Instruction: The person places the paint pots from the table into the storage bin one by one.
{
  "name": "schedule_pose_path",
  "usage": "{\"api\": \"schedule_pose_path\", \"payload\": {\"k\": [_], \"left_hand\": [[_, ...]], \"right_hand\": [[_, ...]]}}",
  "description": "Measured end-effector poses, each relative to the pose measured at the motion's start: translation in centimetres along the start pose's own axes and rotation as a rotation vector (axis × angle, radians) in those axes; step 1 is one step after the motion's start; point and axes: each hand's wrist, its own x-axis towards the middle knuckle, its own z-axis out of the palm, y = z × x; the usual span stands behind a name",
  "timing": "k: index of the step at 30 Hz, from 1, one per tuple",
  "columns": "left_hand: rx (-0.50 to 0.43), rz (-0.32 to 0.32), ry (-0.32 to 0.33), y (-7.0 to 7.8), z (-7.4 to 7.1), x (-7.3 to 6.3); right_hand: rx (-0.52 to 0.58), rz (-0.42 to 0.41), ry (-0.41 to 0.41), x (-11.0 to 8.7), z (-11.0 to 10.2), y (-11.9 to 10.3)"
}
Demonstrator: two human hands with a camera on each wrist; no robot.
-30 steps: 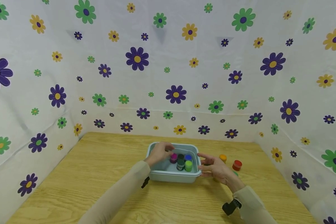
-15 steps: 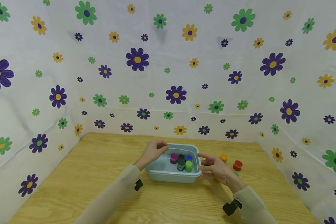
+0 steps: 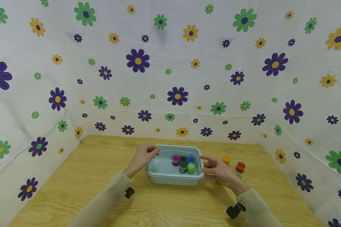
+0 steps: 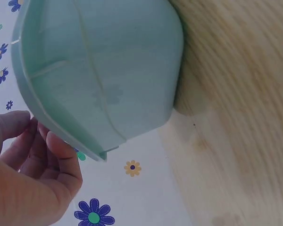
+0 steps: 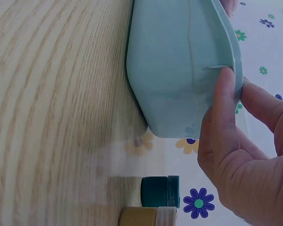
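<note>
A pale blue plastic tub (image 3: 170, 180) stands on the table. Grouped in its right half are small paint jars: magenta (image 3: 176, 160), black (image 3: 183, 160), blue (image 3: 190, 160), dark green (image 3: 183, 167) and lime green (image 3: 191, 168). My right hand (image 3: 220, 171) pinches the tub's right rim, thumb over the edge and fingers against the outer wall, as the right wrist view shows. At the opposite end my left hand (image 3: 142, 157) has its fingers loosely bent right at the left rim. No jar shows in it; the left wrist view has its fingertips (image 4: 22, 117) beside the tub's edge.
Right of the tub stand an orange jar (image 3: 226, 160), a red jar (image 3: 240, 167) and a green jar (image 3: 239, 175) partly behind my right hand. A yellow-brown jar (image 5: 137, 216) shows in the right wrist view. Flowered white sheeting (image 3: 159, 78) walls the table's back and sides.
My left hand has moved left from above the magenta jar inside the tub to the left rim. My right hand has kept its place on the right rim.
</note>
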Motion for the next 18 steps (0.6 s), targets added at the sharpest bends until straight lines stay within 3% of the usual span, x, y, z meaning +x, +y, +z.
{"api": "schedule_pose_path", "payload": {"k": [6,9,18], "left_hand": [[-0.139,-0.117,0.066,-0.8,-0.8,-1.1],[-0.197,-0.144,0.073,-1.1,-1.3,-1.6],[-0.21,-0.225,0.063,-1.7,-1.8,-2.4]], "right_hand": [[-0.02,-0.011,0.049,-0.1,0.1,0.2],[-0.019,-0.003,0.075,-0.1,0.0,0.3],[-0.081,-0.045,0.061,-0.4,-1.1,0.1]]}}
